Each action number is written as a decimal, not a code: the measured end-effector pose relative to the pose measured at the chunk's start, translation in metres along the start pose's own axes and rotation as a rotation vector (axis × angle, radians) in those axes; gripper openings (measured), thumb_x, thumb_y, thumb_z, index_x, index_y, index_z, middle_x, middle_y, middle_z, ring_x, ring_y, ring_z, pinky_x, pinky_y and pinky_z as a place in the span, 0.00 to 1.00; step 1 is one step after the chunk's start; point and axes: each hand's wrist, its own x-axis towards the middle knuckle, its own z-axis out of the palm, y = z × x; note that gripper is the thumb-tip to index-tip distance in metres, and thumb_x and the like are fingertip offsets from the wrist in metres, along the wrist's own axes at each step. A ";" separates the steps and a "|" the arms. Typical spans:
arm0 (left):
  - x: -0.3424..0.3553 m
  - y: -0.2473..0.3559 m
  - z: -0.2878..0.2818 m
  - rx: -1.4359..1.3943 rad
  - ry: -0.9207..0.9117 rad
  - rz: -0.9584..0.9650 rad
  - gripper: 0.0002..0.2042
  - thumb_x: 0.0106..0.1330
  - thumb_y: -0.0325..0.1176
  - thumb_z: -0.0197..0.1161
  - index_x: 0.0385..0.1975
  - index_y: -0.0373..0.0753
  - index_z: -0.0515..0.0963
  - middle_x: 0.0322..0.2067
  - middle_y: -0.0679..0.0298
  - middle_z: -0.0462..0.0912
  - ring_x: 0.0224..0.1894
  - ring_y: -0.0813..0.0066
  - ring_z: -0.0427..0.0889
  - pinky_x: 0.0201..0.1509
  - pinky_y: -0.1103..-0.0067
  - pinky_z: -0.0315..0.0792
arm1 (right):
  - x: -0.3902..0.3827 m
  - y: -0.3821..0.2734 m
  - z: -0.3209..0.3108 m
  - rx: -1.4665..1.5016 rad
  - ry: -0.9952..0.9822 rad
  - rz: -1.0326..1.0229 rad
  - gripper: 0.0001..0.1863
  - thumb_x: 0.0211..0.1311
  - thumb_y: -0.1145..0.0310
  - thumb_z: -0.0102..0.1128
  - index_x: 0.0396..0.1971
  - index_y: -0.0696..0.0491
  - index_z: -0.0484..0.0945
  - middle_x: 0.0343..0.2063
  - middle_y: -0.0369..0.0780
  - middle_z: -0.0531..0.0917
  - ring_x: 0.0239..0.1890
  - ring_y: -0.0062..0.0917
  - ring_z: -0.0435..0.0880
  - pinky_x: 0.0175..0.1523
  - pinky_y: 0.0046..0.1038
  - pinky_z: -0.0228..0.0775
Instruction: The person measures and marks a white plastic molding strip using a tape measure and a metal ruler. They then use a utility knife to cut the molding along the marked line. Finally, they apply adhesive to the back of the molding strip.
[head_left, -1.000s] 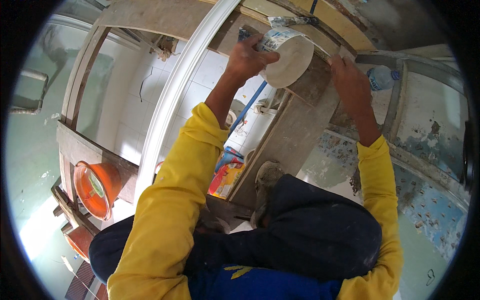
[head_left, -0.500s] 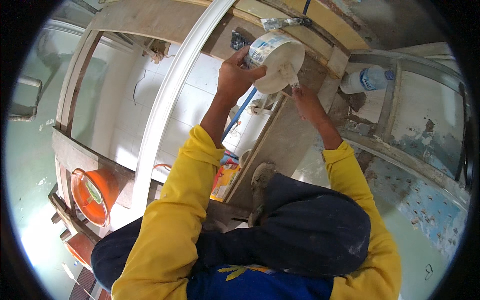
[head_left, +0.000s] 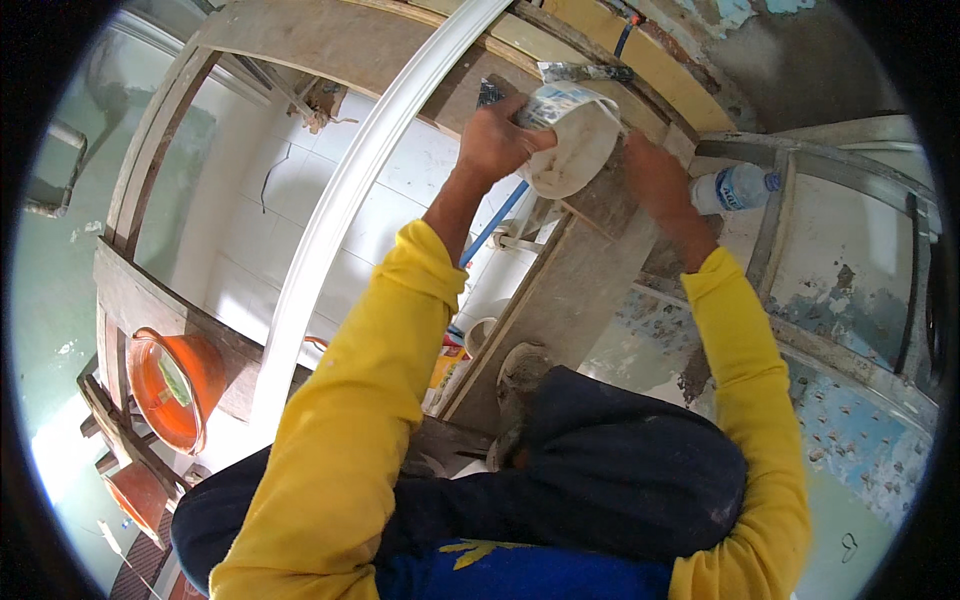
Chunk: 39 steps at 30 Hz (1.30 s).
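My left hand [head_left: 498,145] grips a white plastic tub [head_left: 572,150] by its side, thumb over the rim. The tub is tipped so that its opening faces me, and whitish paste coats the inside. Beside its right rim, my right hand [head_left: 655,178] is closed, slightly blurred, around a putty knife, which is mostly hidden at this angle. A paste-smeared scraper [head_left: 585,72] lies on the boards just beyond the tub. Close to my left fingers is a dark, speckled flat piece [head_left: 490,92].
A long white moulding [head_left: 345,190] crosses the wooden frame on the left. Below lies a tiled floor [head_left: 270,235]. An orange bucket [head_left: 178,390] hangs or stands at left. A water bottle [head_left: 735,188] lies near a metal frame [head_left: 780,230] at right. My foot rests on a plank [head_left: 570,300].
My right hand has moved right and drawn the putty knife from inside the tub to its rim. The tub now sits slightly further right in view.
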 end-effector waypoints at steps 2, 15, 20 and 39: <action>0.004 -0.008 -0.010 -0.055 -0.047 -0.008 0.35 0.50 0.43 0.81 0.60 0.34 0.84 0.41 0.43 0.91 0.45 0.64 0.93 0.52 0.71 0.83 | -0.009 -0.001 0.019 0.082 0.079 -0.006 0.09 0.77 0.66 0.54 0.48 0.56 0.76 0.36 0.49 0.88 0.35 0.50 0.92 0.39 0.53 0.85; 0.002 -0.008 0.004 0.091 0.035 0.234 0.38 0.51 0.46 0.81 0.63 0.34 0.82 0.48 0.46 0.91 0.48 0.61 0.91 0.56 0.70 0.82 | -0.015 0.026 -0.005 -0.016 0.025 -0.038 0.10 0.79 0.63 0.53 0.47 0.53 0.78 0.32 0.48 0.88 0.32 0.47 0.91 0.36 0.50 0.84; 0.005 -0.003 -0.006 0.135 0.080 0.104 0.39 0.49 0.48 0.80 0.63 0.36 0.83 0.50 0.44 0.90 0.51 0.56 0.92 0.60 0.68 0.81 | -0.019 -0.011 0.003 0.009 0.099 -0.033 0.12 0.81 0.61 0.51 0.45 0.54 0.77 0.30 0.52 0.87 0.32 0.52 0.89 0.36 0.52 0.81; -0.054 -0.041 0.034 -0.630 0.228 -0.067 0.24 0.66 0.28 0.74 0.61 0.31 0.80 0.47 0.58 0.91 0.41 0.77 0.89 0.38 0.78 0.84 | -0.013 -0.050 -0.019 0.200 -0.190 0.103 0.19 0.83 0.58 0.47 0.45 0.58 0.80 0.41 0.59 0.86 0.47 0.59 0.85 0.53 0.57 0.76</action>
